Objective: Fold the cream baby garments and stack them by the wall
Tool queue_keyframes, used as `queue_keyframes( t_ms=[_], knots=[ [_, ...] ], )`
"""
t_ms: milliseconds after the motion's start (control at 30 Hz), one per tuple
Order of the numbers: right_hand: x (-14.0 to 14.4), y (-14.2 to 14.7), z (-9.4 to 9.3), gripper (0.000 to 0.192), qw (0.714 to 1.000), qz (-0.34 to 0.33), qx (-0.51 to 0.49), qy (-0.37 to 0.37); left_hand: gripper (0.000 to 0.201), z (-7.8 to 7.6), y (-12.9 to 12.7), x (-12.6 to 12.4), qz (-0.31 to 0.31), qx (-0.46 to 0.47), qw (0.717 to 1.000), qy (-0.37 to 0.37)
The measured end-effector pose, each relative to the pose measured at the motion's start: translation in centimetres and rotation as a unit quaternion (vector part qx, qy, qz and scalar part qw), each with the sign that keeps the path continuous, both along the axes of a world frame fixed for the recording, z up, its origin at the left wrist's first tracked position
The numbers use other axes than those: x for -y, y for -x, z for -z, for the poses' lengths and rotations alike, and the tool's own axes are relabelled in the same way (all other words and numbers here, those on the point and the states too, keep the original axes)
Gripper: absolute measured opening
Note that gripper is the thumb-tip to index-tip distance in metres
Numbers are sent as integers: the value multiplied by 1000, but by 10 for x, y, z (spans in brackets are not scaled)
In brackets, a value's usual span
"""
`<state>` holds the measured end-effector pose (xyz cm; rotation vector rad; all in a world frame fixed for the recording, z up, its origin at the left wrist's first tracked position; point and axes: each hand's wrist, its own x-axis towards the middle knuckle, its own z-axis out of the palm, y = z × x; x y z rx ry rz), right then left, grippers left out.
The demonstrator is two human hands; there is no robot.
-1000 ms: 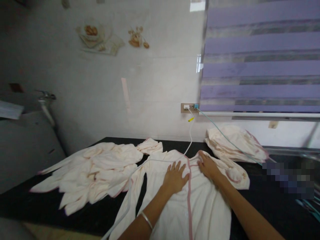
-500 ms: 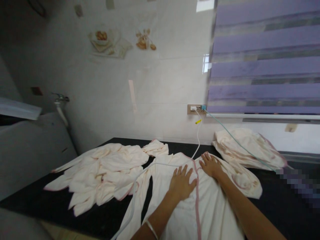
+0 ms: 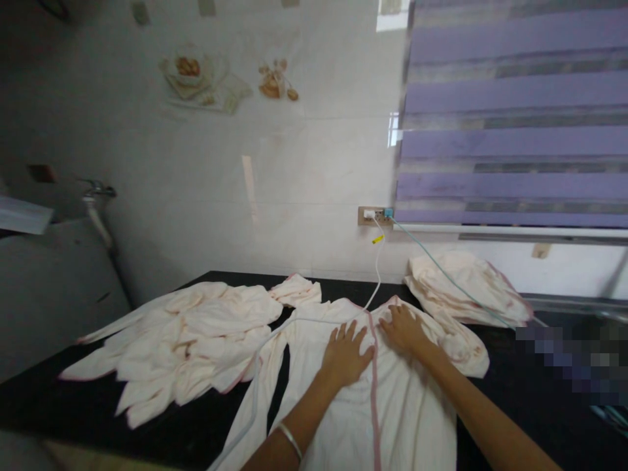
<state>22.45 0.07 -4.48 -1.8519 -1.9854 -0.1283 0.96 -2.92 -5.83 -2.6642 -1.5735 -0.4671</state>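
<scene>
Cream garment (image 3: 343,418) flat under left hand (image 3: 346,356) and right hand (image 3: 403,330).

Little has shifted over the last second. The left hand (image 3: 345,356) has slid slightly outward from the pink-edged seam of the cream cotton garment (image 3: 363,405), fingers spread flat. The right hand (image 3: 403,329) stays pressed just across that seam, its fingers now more bunched over the cloth.
</scene>
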Motion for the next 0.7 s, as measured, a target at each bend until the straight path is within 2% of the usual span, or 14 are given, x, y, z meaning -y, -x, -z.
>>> queue_keyframes(
  t_ms=[100, 200, 267, 367, 500, 600, 700],
  knots=[
    [33, 4, 11, 59, 999, -30, -2, -11, 64, 0, 0, -1, 3, 1, 1000, -1],
    [60, 0, 22, 61, 998, -54, 5, 42, 64, 3, 2, -4, 11, -7, 1000, 5],
    [69, -5, 24, 63, 995, -66, 9, 80, 63, 4, 3, -7, 20, -9, 1000, 6],
    [72, -11, 17, 67, 992, -67, 11, 103, 61, 3, 5, -10, 25, -5, 1000, -1],
    [71, -11, 12, 66, 992, -69, 16, 106, 59, -9, 6, -6, 28, -7, 999, 15],
    [71, -10, 15, 64, 993, -68, 15, 92, 61, -19, 3, 5, 15, -4, 1000, 12],
    [69, -12, 17, 59, 996, -68, -2, 50, 60, -17, 0, 24, 28, -7, 1000, -1]
  ],
)
